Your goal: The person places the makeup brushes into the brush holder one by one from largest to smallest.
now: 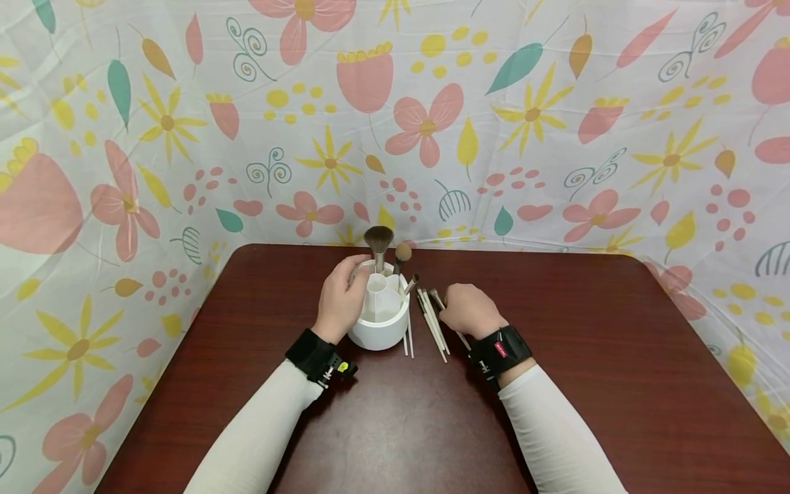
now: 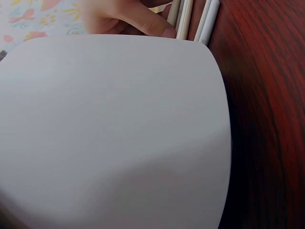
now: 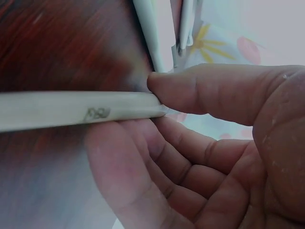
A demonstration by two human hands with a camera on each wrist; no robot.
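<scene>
A white round brush holder [image 1: 378, 336] with inner compartments stands on the table. My left hand [image 1: 341, 300] grips its left side, with the fingers at the rim. Upright in the holder are a fan-shaped dark makeup brush [image 1: 378, 239] and a brush with a round tan head [image 1: 403, 252]. A small brush [image 1: 411, 284] leans out over the right rim. To the right, my right hand [image 1: 472, 311] pinches a pale-handled makeup brush [image 3: 57, 109] between thumb and forefinger, low over the table. Its head shows just left of the hand in the head view.
Several pale-handled brushes [image 1: 435, 326] lie side by side between the holder and my right hand. Two thin white handles [image 1: 411, 336] lie close against the holder's right side. The dark red wooden table [image 1: 617, 384] ends at a flowered cloth [image 1: 426, 127] behind.
</scene>
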